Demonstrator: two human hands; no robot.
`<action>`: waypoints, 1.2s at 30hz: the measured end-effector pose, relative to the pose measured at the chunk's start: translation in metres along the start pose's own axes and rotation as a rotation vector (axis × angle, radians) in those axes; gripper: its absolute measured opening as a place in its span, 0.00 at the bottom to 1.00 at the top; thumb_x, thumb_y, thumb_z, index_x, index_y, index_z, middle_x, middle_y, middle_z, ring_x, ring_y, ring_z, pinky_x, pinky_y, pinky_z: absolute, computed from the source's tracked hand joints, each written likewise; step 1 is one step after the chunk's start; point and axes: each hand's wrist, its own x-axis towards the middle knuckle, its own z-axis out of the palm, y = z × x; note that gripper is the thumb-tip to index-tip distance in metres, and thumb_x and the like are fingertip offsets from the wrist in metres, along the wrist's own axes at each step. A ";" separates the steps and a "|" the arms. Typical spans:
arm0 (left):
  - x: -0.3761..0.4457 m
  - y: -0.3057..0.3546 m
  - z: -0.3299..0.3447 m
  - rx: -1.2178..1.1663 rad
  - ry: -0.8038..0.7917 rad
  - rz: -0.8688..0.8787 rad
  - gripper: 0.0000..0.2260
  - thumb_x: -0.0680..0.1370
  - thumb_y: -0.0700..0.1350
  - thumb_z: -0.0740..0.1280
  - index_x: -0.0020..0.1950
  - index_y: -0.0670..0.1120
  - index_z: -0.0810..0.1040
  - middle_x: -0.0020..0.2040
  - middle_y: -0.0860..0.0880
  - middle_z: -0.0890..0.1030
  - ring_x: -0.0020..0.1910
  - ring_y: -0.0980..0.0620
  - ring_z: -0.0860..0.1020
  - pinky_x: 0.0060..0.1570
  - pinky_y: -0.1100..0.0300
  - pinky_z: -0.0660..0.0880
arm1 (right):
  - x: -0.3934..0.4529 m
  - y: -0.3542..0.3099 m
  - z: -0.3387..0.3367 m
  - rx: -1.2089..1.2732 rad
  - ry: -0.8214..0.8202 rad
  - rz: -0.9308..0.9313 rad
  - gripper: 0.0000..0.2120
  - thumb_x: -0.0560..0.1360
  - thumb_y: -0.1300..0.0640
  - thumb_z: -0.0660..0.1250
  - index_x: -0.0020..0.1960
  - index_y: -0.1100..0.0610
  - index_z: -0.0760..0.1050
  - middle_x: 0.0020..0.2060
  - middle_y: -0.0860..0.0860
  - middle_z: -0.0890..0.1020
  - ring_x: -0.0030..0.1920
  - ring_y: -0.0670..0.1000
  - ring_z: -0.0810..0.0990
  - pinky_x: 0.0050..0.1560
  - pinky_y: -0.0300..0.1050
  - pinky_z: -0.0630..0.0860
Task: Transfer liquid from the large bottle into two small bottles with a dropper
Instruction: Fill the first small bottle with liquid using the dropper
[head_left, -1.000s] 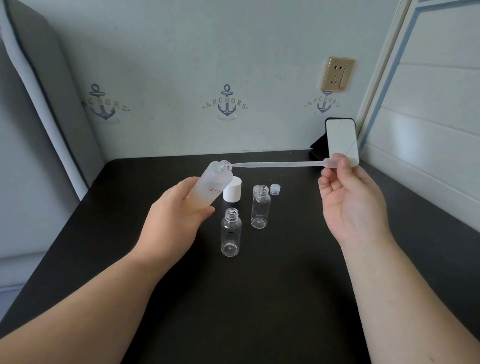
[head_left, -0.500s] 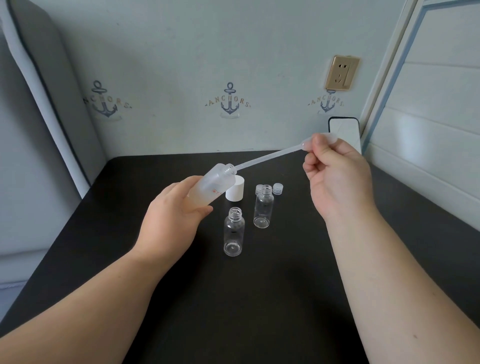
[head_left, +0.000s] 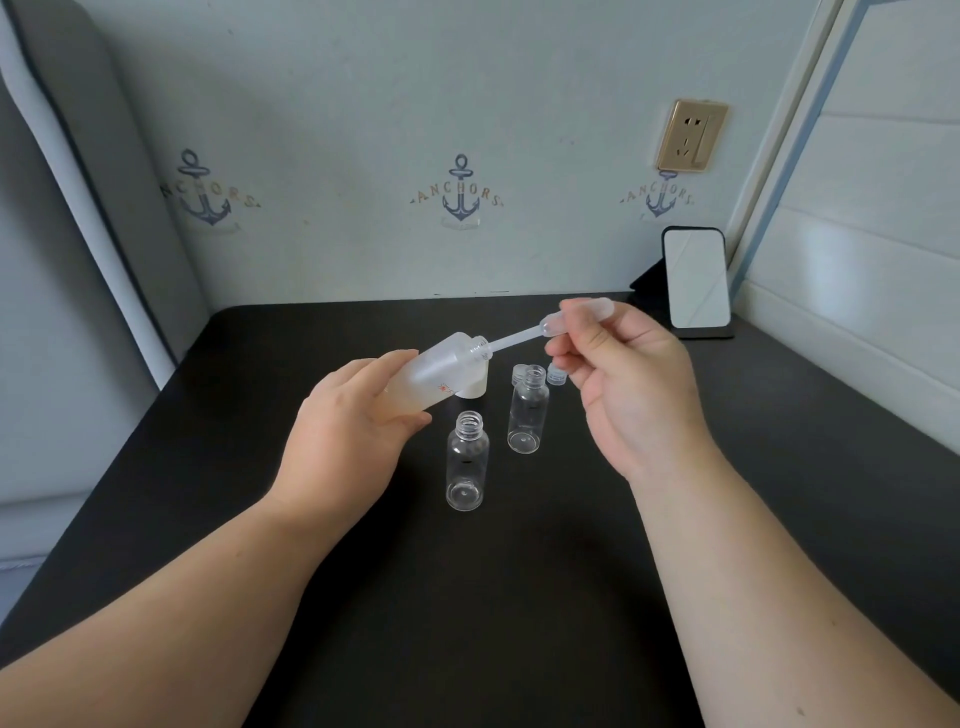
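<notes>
We are at the drawing-up step: our left hand (head_left: 348, 441) wraps its fingers round the frosted white plastic large bottle (head_left: 426, 376), held tilted above the black table (head_left: 519, 597) with its open neck pointing right. Our right hand (head_left: 623, 384) pinches the bulb of the clear plastic dropper (head_left: 540, 330) between thumb and fingertips, its thin stem already inside the bottle's mouth. To do this well, we judge the tip must sit below the liquid before the bulb is let go, and the release should be slow so no air is drawn in. The tilt should stay shallow enough that nothing runs out of the neck. The two clear small bottles, the nearer one (head_left: 466, 462) and the farther one (head_left: 528, 410), stand uncapped just below, apparently empty, close enough for a short carry.
</notes>
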 end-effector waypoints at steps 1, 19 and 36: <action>0.000 0.000 0.000 0.004 0.003 0.002 0.23 0.74 0.44 0.75 0.68 0.57 0.77 0.57 0.58 0.79 0.59 0.51 0.75 0.60 0.51 0.73 | -0.001 0.002 0.000 -0.005 -0.009 0.008 0.04 0.72 0.56 0.73 0.43 0.55 0.86 0.42 0.54 0.86 0.39 0.49 0.82 0.44 0.39 0.78; -0.001 -0.004 -0.002 0.007 0.058 -0.047 0.25 0.75 0.45 0.76 0.70 0.55 0.76 0.59 0.57 0.79 0.60 0.50 0.75 0.63 0.47 0.72 | 0.009 -0.003 -0.032 0.315 0.184 0.057 0.06 0.77 0.57 0.70 0.51 0.59 0.82 0.42 0.50 0.85 0.40 0.47 0.82 0.45 0.40 0.79; 0.002 -0.005 -0.005 -0.297 0.124 -0.263 0.20 0.75 0.51 0.76 0.61 0.62 0.70 0.48 0.64 0.78 0.45 0.76 0.75 0.32 0.78 0.71 | 0.013 -0.006 -0.046 0.521 0.371 0.099 0.08 0.79 0.59 0.70 0.55 0.64 0.79 0.40 0.52 0.82 0.37 0.47 0.80 0.41 0.39 0.77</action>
